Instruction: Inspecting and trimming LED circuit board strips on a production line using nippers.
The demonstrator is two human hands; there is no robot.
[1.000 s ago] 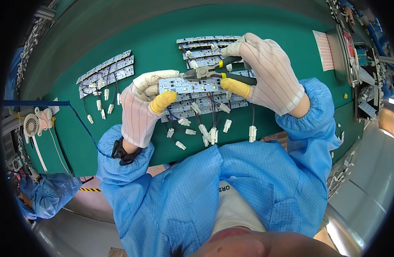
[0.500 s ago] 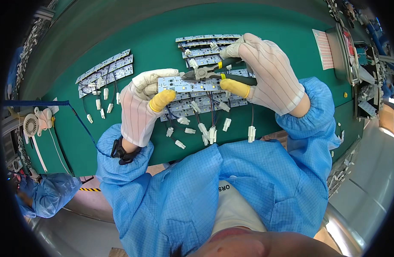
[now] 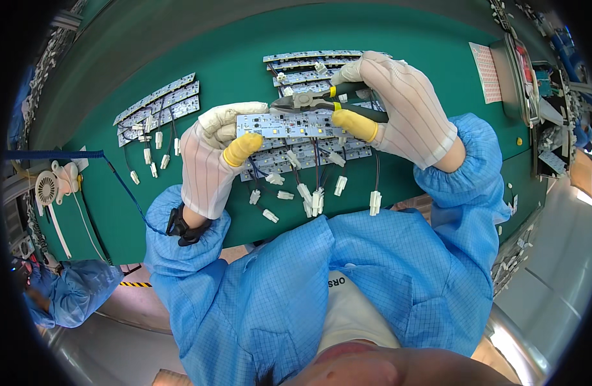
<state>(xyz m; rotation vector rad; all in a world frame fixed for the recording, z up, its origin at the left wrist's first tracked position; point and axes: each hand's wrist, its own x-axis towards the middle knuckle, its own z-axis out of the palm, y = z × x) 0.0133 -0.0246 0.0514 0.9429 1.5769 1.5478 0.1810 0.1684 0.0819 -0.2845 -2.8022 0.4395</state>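
Observation:
My left hand [image 3: 215, 151], in a striped white glove with a yellow thumb cover, is closed on the left end of a white LED circuit board [image 3: 286, 130]. Black-handled diagonal cutters [image 3: 302, 101] with yellow bands are gripped in my right hand [image 3: 402, 106], gloved alike. Its yellow thumb cover lies at the board's right part. The cutter jaws are at the board's far edge; whether they touch it I cannot tell. Under the held board lie more LED boards [image 3: 347, 153], with wires ending in white connectors [image 3: 317, 202] toward me.
Stacked LED boards [image 3: 302, 64] lie farther back, and another group [image 3: 160, 106] lies to the left on the green mat [image 3: 231, 71]. A small fan [image 3: 48, 188] stands at far left, a metal-edged bin [image 3: 518, 80] at far right. A blue cord [image 3: 125, 185] runs to my left wrist.
The cutters have rotated slightly, their jaws now a little higher and farther from me. The wired connector below my right hand has shifted slightly left. My left hand has barely moved.

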